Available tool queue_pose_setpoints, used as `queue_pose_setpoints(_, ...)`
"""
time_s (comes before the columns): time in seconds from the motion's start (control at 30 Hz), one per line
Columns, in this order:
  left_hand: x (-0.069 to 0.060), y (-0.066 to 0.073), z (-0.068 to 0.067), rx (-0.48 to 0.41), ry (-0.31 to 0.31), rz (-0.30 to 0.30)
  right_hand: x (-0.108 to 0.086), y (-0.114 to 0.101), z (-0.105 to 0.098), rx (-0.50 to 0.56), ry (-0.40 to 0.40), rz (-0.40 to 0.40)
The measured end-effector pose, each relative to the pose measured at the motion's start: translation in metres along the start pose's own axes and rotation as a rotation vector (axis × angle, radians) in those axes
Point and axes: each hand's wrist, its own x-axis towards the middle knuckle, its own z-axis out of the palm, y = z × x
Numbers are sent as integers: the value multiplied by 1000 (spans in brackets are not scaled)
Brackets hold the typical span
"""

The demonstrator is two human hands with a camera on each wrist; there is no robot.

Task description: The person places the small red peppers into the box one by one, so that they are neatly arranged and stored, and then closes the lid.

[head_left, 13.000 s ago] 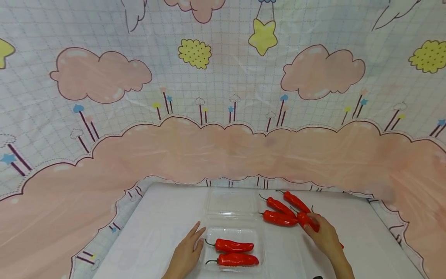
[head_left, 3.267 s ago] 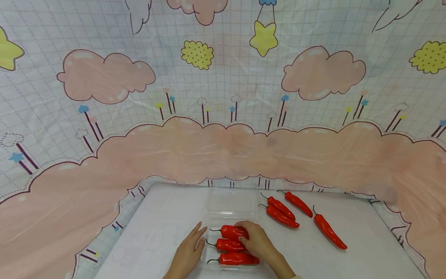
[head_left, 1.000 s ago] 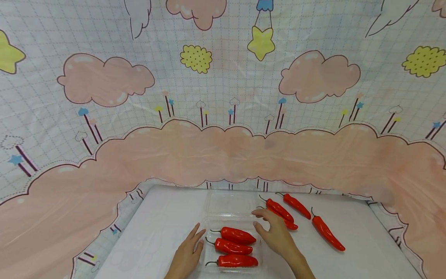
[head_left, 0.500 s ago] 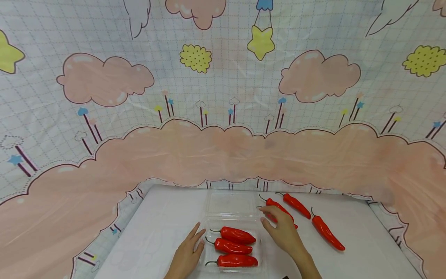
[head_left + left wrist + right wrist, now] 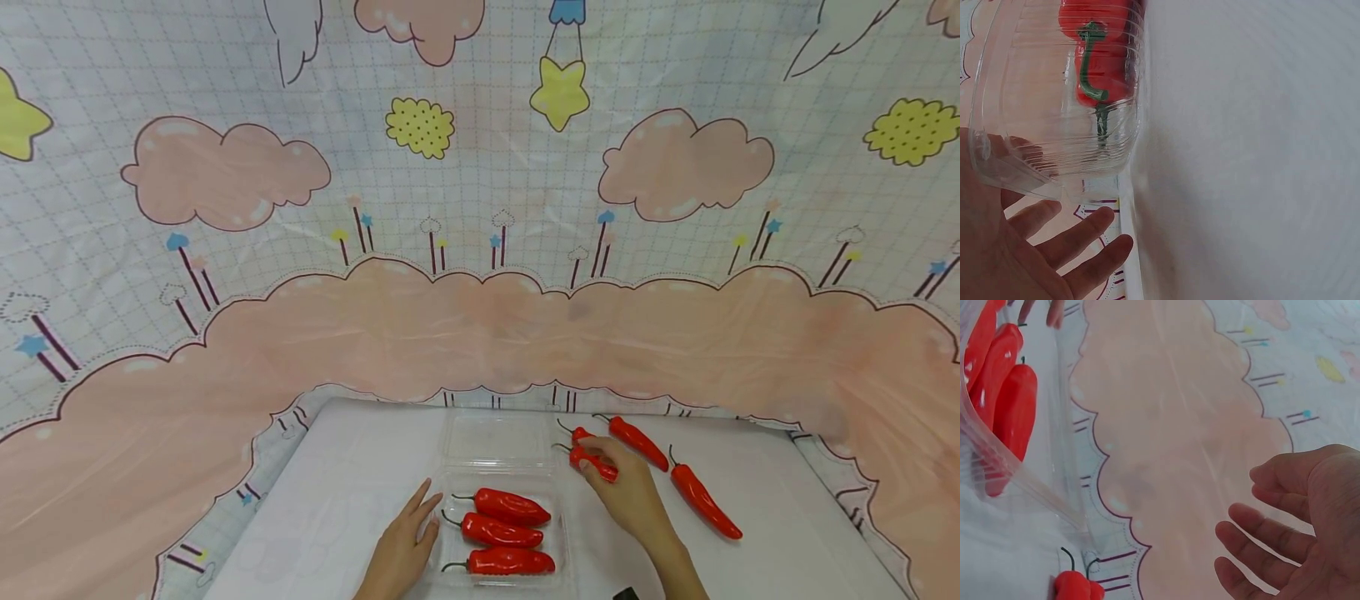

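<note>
My right hand (image 5: 626, 492) has its thumb and fingers curled around a red chili pepper (image 5: 592, 462) on the white table in the head view. Palm and fingers hide that pepper's tip. In the right wrist view the same hand (image 5: 1279, 537) appears with fingers apart, away from the peppers (image 5: 1072, 587). My left hand (image 5: 401, 542) lies with relaxed, spread fingers at the left side of a clear plastic clamshell box (image 5: 566, 542). Inside the box lie three red chili peppers (image 5: 512, 560), stems to the left. Its lid (image 5: 495, 437) is folded back.
Another red chili pepper (image 5: 577, 434) lies just behind the one at my right hand, partly covered. Farther right are two more, an upper one (image 5: 637, 442) and a lower one (image 5: 705, 502). A patterned cloth (image 5: 480, 325) hangs behind the table (image 5: 360, 450).
Earlier, two peppers lay in the box; my right hand carried a third from the right-hand group and released it there. Since then it has moved right, onto another pepper. My left hand has stayed.
</note>
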Motion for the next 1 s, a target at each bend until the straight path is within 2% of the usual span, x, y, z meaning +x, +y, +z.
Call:
queue_pose_setpoints(0.3, 1, 0, 0, 7, -7, 0, 2, 13, -13, 0, -6, 52)
queue_pose_setpoints(0.53, 1, -1, 1, 8, 4, 7, 2, 21, -20, -51, 58, 13)
queue_pose_setpoints(0.77, 1, -2, 1, 12, 10, 12, 2, 26, -30, -36, 43, 87)
queue_pose_setpoints(1.0, 1, -1, 1, 13, 6, 12, 1, 35, -36, -36, 67, 57)
